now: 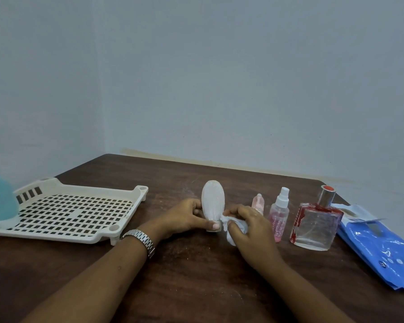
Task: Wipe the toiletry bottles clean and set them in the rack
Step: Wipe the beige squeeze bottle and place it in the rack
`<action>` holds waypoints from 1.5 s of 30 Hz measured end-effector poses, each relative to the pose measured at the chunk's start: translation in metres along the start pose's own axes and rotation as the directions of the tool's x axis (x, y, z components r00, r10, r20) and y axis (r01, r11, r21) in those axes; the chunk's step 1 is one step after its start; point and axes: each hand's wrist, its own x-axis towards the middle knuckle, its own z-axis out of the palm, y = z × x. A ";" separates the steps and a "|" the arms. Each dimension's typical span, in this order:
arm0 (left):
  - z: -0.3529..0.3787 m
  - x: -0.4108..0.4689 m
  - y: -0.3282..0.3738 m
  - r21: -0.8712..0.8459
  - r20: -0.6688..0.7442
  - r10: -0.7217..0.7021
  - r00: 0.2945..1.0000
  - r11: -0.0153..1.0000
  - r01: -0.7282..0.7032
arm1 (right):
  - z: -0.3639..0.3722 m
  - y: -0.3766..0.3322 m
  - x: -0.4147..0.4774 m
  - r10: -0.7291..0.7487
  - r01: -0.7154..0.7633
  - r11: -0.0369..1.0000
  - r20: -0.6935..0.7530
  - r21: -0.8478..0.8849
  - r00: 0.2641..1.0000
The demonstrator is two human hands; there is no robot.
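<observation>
Brown tabletop: your left hand grips the white bottle, your right hand pinches a wipe against it; a wide stroke could topple the small pink bottle alongside.

Rack left: blue bottle fills left end; remaining grid floor open. Bare table strip separates rack from centre cluster: left hand, white bottle, wipe, right hand. Right: pink bottle, spray bottle, perfume bottle in tight row, narrow gaps. Wipes pack blocks right edge.
</observation>
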 end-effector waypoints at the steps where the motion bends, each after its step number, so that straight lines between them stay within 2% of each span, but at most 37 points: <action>1: 0.000 0.000 0.000 0.007 -0.004 0.006 1.000 1.000 -0.006 | 0.000 0.000 0.000 0.001 -0.001 1.000 0.005 -0.002 1.000; 9: 0.003 -0.001 0.003 0.038 0.001 0.012 1.000 0.999 -0.012 | 0.002 0.001 0.002 -0.039 0.036 0.998 -0.063 -0.054 0.997; 16: 0.003 -0.002 0.002 0.019 0.016 0.016 1.000 1.000 -0.017 | 0.002 0.000 0.001 -0.059 0.059 0.993 0.009 -0.100 0.998; 21: 0.008 0.000 0.000 0.019 0.004 0.019 1.000 1.000 -0.019 | 0.001 -0.001 0.004 -0.031 0.025 0.995 -0.060 -0.093 0.998; 26: 0.006 0.001 -0.003 0.030 0.001 0.028 1.000 0.999 -0.028 | 0.000 -0.006 0.001 -0.120 0.124 0.987 0.040 -0.102 0.992; 29: 0.008 0.000 -0.002 0.017 -0.002 0.021 1.000 1.000 -0.021 | -0.001 -0.003 0.003 -0.088 0.086 0.991 -0.018 -0.098 0.996; 34: 0.015 -0.003 0.006 -0.117 -0.028 0.113 0.993 0.986 -0.115 | -0.001 -0.004 0.008 -0.099 0.089 0.993 -0.145 -0.077 0.984; 38: 0.030 -0.011 0.020 -0.165 -0.126 0.159 0.979 0.970 -0.179 | -0.007 -0.008 0.006 -0.051 0.075 0.993 -0.248 0.090 0.967; 41: 0.041 -0.016 0.028 -0.282 -0.089 0.128 0.988 0.948 -0.148 | -0.007 -0.011 0.006 0.000 0.060 0.974 -0.265 0.218 0.964; 43: 0.047 -0.016 0.029 -0.366 -0.050 0.107 0.993 0.923 -0.118 | -0.005 -0.012 0.005 -0.004 0.067 0.971 -0.267 0.228 0.964; 45: 0.050 -0.015 0.030 -0.459 -0.075 0.036 0.997 0.886 -0.067 | -0.005 -0.012 0.005 -0.004 0.063 0.973 -0.257 0.224 0.966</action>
